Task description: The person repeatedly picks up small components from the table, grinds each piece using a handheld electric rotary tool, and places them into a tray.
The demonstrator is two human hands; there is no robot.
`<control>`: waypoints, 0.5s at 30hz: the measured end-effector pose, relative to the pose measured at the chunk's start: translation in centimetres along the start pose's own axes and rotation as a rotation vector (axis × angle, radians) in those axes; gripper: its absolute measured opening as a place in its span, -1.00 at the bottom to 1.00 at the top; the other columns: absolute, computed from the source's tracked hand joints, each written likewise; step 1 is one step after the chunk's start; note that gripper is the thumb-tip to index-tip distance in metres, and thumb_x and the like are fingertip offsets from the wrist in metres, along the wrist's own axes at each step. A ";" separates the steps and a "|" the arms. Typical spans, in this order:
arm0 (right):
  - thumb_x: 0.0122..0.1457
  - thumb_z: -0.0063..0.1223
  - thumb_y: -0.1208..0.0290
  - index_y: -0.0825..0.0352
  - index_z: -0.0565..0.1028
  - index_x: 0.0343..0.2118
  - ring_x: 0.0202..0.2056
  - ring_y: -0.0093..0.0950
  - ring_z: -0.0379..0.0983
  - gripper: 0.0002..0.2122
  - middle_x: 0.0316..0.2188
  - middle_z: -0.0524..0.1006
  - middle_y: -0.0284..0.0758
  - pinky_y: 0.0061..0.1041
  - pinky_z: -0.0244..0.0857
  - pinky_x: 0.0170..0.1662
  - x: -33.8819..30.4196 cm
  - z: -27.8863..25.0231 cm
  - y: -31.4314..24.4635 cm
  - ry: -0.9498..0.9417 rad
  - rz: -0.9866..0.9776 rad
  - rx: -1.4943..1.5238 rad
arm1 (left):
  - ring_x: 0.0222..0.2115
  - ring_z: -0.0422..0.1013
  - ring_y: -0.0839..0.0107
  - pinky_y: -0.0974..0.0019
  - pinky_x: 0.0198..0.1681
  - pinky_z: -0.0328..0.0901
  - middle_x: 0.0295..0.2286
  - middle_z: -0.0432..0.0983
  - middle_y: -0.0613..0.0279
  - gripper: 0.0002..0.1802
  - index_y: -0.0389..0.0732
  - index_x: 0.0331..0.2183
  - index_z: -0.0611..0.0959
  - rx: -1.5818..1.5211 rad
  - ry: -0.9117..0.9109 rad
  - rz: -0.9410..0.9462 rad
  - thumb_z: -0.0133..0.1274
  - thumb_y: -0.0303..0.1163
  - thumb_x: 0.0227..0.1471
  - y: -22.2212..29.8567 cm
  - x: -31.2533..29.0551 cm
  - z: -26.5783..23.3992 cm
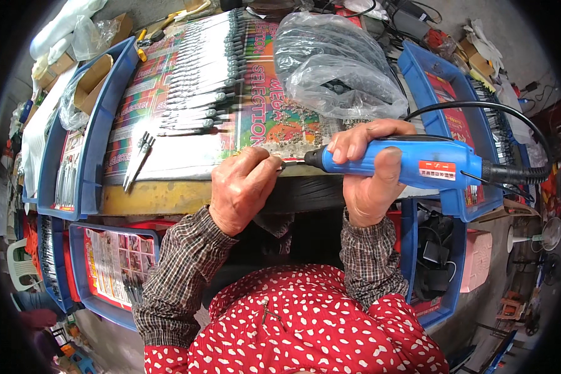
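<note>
Right hand [371,181] clamped round blue power tool [411,163] at table's [149,196] near edge, tip aimed at small metal piece [282,166] pinched in left hand [240,187], apparently steadying it for grinding, beside rows of clippers [199,87].

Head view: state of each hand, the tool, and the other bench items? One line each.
right hand: gripping the blue rotary tool
blue rotary tool: held level, tip pointing left, cord attached
left hand: pinching a small metal piece at the tool tip
small metal piece: held, mostly hidden
pliers: lying loose on the bench
clear plastic bag: crumpled, resting on the bench
</note>
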State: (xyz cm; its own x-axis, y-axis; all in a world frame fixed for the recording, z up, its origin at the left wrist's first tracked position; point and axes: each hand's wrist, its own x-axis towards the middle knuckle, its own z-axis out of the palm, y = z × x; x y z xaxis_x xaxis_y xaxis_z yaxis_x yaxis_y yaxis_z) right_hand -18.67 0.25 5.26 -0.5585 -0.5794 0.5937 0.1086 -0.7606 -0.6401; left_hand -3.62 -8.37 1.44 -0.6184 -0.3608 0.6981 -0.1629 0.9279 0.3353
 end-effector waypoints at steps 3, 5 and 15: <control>0.02 0.10 0.22 0.37 0.20 -0.30 -0.58 -0.48 0.31 -0.62 -0.62 0.34 -0.27 -0.44 0.28 -0.42 0.1 0.2 -0.3 0.005 -0.007 0.001 | -0.53 0.40 0.29 0.31 -0.49 0.29 -0.51 0.43 0.20 -0.72 -0.23 -0.42 0.55 0.034 0.000 0.016 0.15 -0.61 -0.34 0.0 -0.1 0.2; 0.02 0.10 0.20 0.36 0.20 -0.31 -0.59 -0.47 0.31 -0.61 -0.62 0.34 -0.28 -0.44 0.28 -0.43 0.3 0.0 -0.7 -0.002 -0.021 0.004 | -0.53 0.40 0.29 0.32 -0.49 0.29 -0.50 0.43 0.21 -0.71 -0.22 -0.41 0.55 0.039 0.006 0.018 0.15 -0.61 -0.34 0.2 0.0 0.2; 0.00 0.09 0.06 0.31 0.22 -0.30 -0.61 -0.47 0.32 -0.56 -0.63 0.33 -0.31 -0.46 0.26 -0.46 0.3 0.3 -1.4 -0.007 -0.017 0.022 | -0.54 0.39 0.32 0.33 -0.51 0.27 -0.50 0.42 0.22 -0.71 -0.22 -0.41 0.54 0.065 -0.004 0.064 0.16 -0.59 -0.35 0.2 -0.2 0.0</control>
State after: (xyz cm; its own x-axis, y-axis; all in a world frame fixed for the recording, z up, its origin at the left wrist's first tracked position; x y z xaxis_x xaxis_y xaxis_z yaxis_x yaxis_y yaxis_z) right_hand -18.75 1.09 6.50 -0.5549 -0.5683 0.6075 0.1175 -0.7765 -0.6191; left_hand -3.57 -8.09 1.34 -0.6320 -0.3001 0.7145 -0.1721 0.9533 0.2481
